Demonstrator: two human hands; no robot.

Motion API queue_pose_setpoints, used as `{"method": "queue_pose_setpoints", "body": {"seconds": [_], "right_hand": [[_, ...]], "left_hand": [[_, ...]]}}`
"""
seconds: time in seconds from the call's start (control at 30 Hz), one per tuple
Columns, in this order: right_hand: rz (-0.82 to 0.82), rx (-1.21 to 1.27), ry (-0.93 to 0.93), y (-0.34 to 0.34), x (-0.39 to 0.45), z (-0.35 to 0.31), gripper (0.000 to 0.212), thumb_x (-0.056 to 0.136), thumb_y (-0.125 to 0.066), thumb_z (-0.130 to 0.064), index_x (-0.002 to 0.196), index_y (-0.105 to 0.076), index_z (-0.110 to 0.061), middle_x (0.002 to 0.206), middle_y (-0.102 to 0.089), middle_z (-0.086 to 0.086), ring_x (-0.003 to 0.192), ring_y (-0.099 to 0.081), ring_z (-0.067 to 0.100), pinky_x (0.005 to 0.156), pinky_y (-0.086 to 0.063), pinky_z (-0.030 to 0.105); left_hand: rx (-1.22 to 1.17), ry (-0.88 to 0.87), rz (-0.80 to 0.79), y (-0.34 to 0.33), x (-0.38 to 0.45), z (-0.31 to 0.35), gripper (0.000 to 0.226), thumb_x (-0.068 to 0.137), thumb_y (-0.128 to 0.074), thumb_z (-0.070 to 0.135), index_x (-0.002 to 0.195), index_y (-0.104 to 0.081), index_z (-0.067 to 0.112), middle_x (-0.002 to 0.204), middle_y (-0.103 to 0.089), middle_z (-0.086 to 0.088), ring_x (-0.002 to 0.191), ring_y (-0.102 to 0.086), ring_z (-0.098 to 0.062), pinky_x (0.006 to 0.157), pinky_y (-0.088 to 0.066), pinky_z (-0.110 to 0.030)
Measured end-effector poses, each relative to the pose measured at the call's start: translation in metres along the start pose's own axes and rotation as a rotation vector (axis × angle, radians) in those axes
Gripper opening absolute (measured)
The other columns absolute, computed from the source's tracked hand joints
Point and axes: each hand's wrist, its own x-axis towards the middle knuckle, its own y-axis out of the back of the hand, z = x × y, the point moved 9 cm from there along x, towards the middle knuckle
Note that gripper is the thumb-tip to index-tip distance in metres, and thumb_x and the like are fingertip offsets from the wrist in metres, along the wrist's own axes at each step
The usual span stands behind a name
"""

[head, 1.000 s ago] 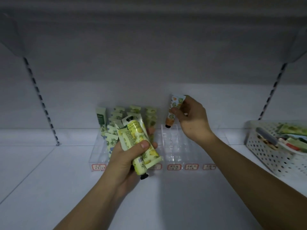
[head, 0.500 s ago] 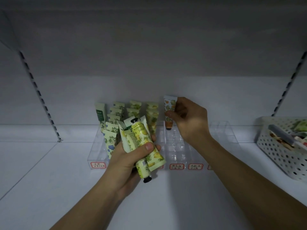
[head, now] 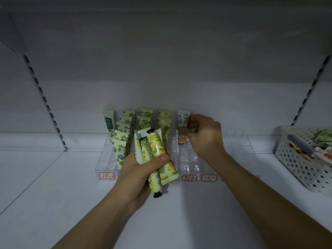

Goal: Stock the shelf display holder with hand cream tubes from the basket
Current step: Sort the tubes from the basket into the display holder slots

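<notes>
Lowered since a moment ago, the orange-print tube (head: 182, 121) is now standing cap-down in a back compartment of the clear display holder (head: 187, 159), with the right hand (head: 203, 135) pinching its side. Meanwhile the left hand (head: 142, 166) is gripping a bunch of yellow tubes (head: 156, 150) in front of the filled left rows. Off to the right, the white basket (head: 305, 166) is sitting on the shelf (head: 53, 177), holding more tubes.

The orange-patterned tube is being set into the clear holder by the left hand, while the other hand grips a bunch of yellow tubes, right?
Not quite: the head view shows the right hand setting the orange-patterned tube into the clear holder; the left hand grips the yellow tubes.
</notes>
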Motion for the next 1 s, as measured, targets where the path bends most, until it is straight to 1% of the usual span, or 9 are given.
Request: {"method": "queue_pose_setpoints", "body": {"seconds": [0.07,0.17,0.3,0.37,0.53,0.63,0.77,0.9,1.0], "right_hand": [[0.067,0.026,0.015,0.007,-0.009,-0.005,0.023,0.083,-0.08,-0.018,0.102,-0.069,-0.013,0.091,-0.073,-0.001,0.073,-0.062,0.002,0.067,-0.045,0.006],[0.15,0.091,0.069,0.024,-0.024,-0.03,0.016,0.09,-0.072,-0.024,0.097,-0.06,-0.018,0.084,-0.065,-0.001,0.068,-0.058,0.01,0.061,-0.043,0.016],[-0.221,0.383,-0.021,0.001,-0.039,-0.059,0.022,0.086,-0.076,-0.031,0.082,-0.066,-0.013,0.068,-0.067,0.009,0.061,-0.064,0.025,0.06,-0.054,0.034],[-0.336,0.427,-0.064,-0.014,-0.049,-0.062,0.024,0.08,-0.083,-0.026,0.082,-0.065,-0.011,0.066,-0.067,0.009,0.053,-0.065,0.019,0.058,-0.057,0.04],[-0.302,0.562,-0.234,-0.012,-0.044,-0.042,0.022,0.085,-0.075,-0.013,0.101,-0.065,-0.023,0.059,-0.059,0.013,0.049,-0.052,0.016,0.048,-0.043,0.029],[-0.259,0.73,-0.349,-0.002,-0.038,-0.029,0.013,0.091,-0.066,-0.003,0.104,-0.068,-0.005,0.063,-0.059,0.007,0.048,-0.051,0.018,0.045,-0.042,0.028],[-0.277,0.896,-0.436,0.001,-0.034,-0.021,0.007,0.092,-0.068,-0.008,0.09,-0.064,-0.003,0.072,-0.064,0.011,0.056,-0.06,0.021,0.052,-0.053,0.029],[-0.526,0.787,-0.322,-0.005,-0.039,-0.029,0.03,0.068,-0.083,-0.014,0.08,-0.057,-0.006,0.079,-0.067,0.009,0.067,-0.071,0.029,0.061,-0.061,0.031],[-0.664,0.715,-0.259,-0.012,-0.046,-0.031,0.033,0.071,-0.083,-0.012,0.098,-0.066,-0.006,0.094,-0.068,0.016,0.076,-0.072,0.033,0.07,-0.062,0.038]], "left_hand": [[0.023,-0.011,-0.001,-0.001,-0.001,0.001,0.024,0.068,-0.077,0.003,0.09,-0.079,0.013,0.097,-0.07,-0.018,0.084,-0.07,-0.028,0.071,-0.062,-0.045],[0.042,-0.025,0.0,0.0,0.0,0.002,0.028,0.069,-0.078,0.003,0.097,-0.074,0.007,0.098,-0.065,-0.02,0.086,-0.066,-0.032,0.076,-0.06,-0.049],[0.089,-0.077,-0.023,-0.004,0.0,0.004,0.037,0.073,-0.079,-0.002,0.107,-0.064,-0.003,0.103,-0.065,-0.022,0.092,-0.065,-0.037,0.078,-0.058,-0.052],[0.132,-0.11,-0.035,-0.008,-0.002,0.006,0.037,0.072,-0.08,-0.006,0.107,-0.07,0.002,0.107,-0.072,-0.021,0.095,-0.07,-0.035,0.081,-0.06,-0.049],[0.163,-0.164,-0.065,-0.01,-0.002,0.009,0.041,0.075,-0.079,-0.005,0.112,-0.073,0.011,0.107,-0.074,-0.018,0.096,-0.071,-0.029,0.081,-0.058,-0.048],[0.166,-0.183,-0.025,-0.004,-0.002,0.013,0.039,0.074,-0.079,-0.002,0.112,-0.07,0.006,0.104,-0.073,-0.019,0.089,-0.069,-0.031,0.071,-0.06,-0.042],[0.184,-0.229,0.022,0.001,-0.003,0.018,0.032,0.073,-0.08,-0.001,0.104,-0.071,0.005,0.09,-0.07,-0.018,0.076,-0.066,-0.027,0.062,-0.058,-0.037],[0.271,-0.34,0.049,0.004,-0.005,0.028,0.033,0.076,-0.074,0.006,0.106,-0.065,-0.005,0.09,-0.071,-0.017,0.078,-0.068,-0.027,0.065,-0.059,-0.036],[0.413,-0.418,0.107,0.007,-0.009,0.038,0.03,0.076,-0.074,0.012,0.104,-0.069,0.003,0.094,-0.075,-0.014,0.085,-0.072,-0.029,0.072,-0.059,-0.037]]}}
